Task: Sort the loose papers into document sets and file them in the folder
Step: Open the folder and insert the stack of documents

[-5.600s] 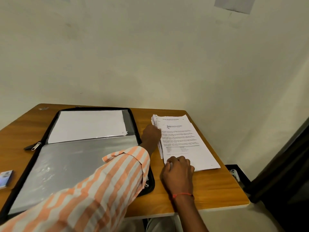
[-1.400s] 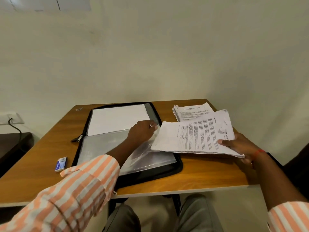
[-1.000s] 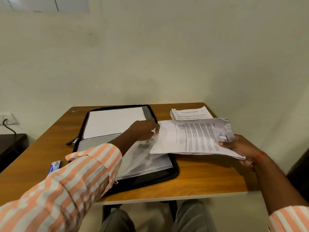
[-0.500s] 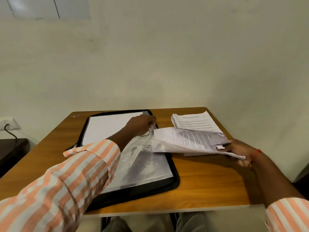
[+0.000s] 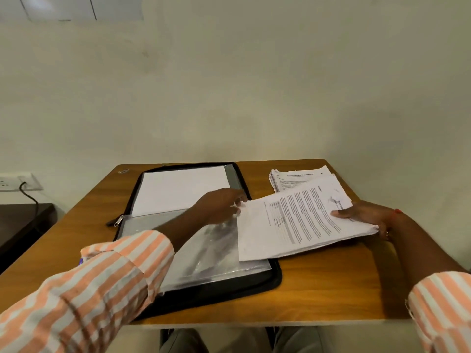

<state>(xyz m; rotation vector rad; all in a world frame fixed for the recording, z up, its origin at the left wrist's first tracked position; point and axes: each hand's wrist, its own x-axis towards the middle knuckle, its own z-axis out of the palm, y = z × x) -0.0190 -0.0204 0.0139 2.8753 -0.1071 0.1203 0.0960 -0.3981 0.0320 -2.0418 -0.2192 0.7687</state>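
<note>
table: folder open on it, clear sleeve uppermost. paper set overlaps the sleeve's right edge, right hand pinching its far end. left hand curled at sleeve mouth, grip unclear. judgement: spread mouth wide, feed corner first.

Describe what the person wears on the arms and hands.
The left sleeve and the right sleeve are striped pale orange and white, leaving the forearms bare. A thin red band circles the right wrist. The left hand and right hand are ungloved.
</note>
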